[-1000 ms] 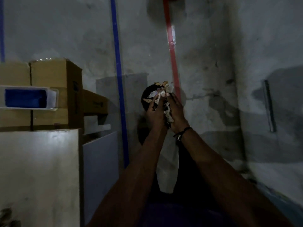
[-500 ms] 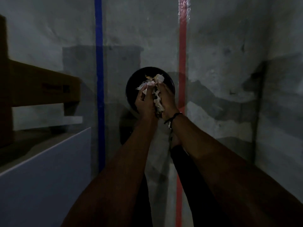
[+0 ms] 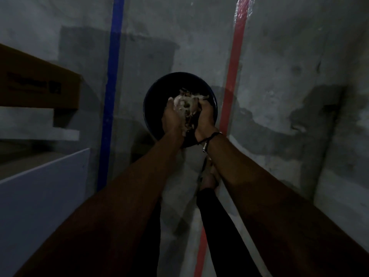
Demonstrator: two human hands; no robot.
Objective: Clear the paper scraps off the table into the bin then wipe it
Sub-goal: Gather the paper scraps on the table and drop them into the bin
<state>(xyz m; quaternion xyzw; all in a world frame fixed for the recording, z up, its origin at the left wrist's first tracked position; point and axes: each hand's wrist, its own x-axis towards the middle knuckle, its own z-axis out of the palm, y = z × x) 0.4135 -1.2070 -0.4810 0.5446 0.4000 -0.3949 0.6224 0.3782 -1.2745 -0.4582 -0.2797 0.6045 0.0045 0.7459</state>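
A round dark bin stands on the grey floor straight ahead, seen from above. Directly over its mouth I hold a clump of pale paper scraps cupped between both hands. My left hand curls round the clump's left side and my right hand, with a dark cord bracelet at the wrist, curls round its right side. Both forearms stretch forward from the bottom of the view. The scene is dim and the bin's inside is hidden in shadow.
A white table edge and a brown cardboard box lie at the left. A blue floor line runs left of the bin and a red line right of it. My legs and a bare foot show below my arms.
The view has closed in on the bin, which now looks larger. My hands have lowered the scraps over its mouth and spread slightly apart round the clump.
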